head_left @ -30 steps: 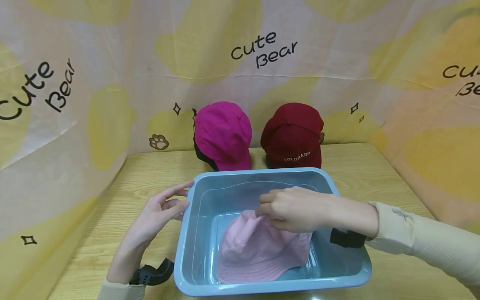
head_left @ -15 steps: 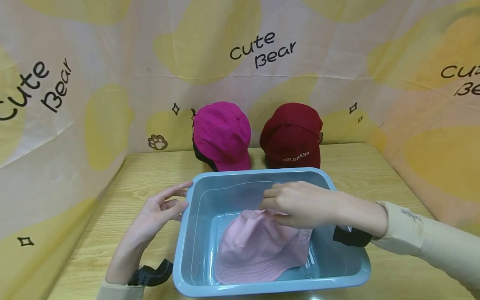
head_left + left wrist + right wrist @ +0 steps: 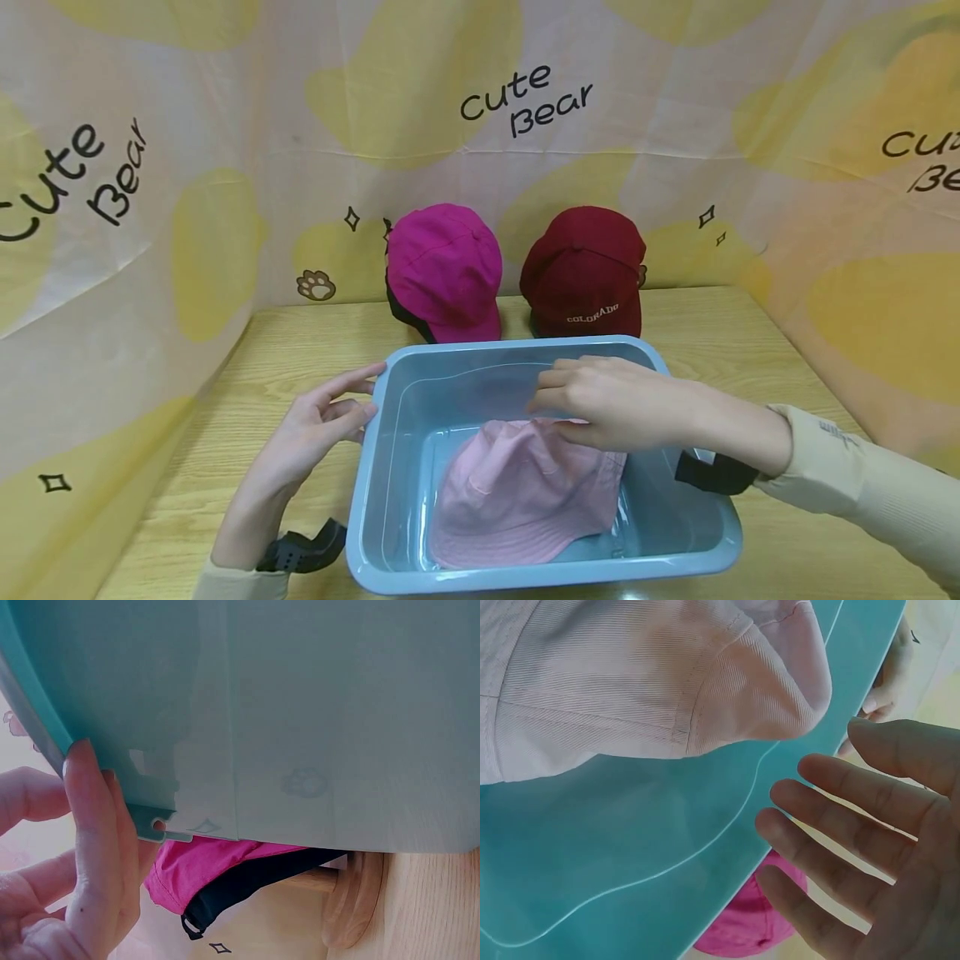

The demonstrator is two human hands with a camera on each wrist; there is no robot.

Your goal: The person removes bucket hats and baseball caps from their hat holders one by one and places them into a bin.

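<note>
Pale hat [image 3: 517, 500] lay in basin [image 3: 540, 581], brim toward person, longer axis side to side. Right hand [image 3: 600, 404] hung above hat's far right part, fingers extended, grasping nothing; right wrist view showed gap to cloth. Hat thus below and leftward. Right hand nearer; left hand [image 3: 318, 421] outside, fingertips touching left rim, not clenched.

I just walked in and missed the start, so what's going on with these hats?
A person is working at a blue plastic basin with a pink bucket hat inside it. Their left hand touches the basin's rim, while their right hand is over the hat, fingers extended and holding nothing. Behind the basin are a magenta cap and a dark red cap lettered COLORADO; neither hand is on them.
</note>
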